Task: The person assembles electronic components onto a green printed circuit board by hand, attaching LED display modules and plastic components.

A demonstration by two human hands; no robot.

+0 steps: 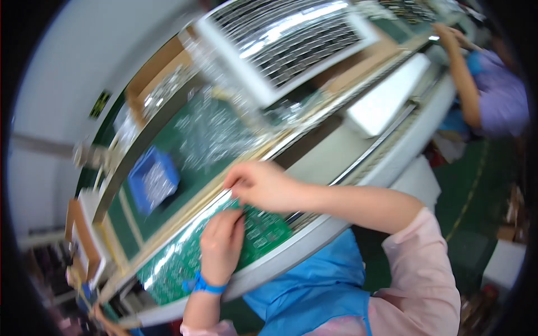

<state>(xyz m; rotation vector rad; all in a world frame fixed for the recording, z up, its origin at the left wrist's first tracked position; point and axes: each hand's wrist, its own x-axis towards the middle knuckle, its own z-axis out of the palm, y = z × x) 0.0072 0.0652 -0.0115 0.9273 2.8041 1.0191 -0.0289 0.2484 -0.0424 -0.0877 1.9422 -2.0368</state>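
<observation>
A large green circuit board (266, 235) lies along the rail in front of me, with pale printed outlines and holes over its surface. My left hand (220, 242), wearing a blue wrist strap (206, 284), rests over the middle of the board, its fingers bent together and pointing away from me. Just beyond it, at the board's far edge, my right hand (260, 186) is closed in a pinch. The fingertips of both hands are close together. Whatever they hold, if anything, is too small and blurred to make out.
A blue bin (154, 180) of small clear parts stands on the green bench beyond the board. Clear plastic bags (210, 131) lie beside it. Farther off are a white-framed tray (263, 84) of dark parts and a white box (386, 101) on the line. Another person (487, 89) works at right.
</observation>
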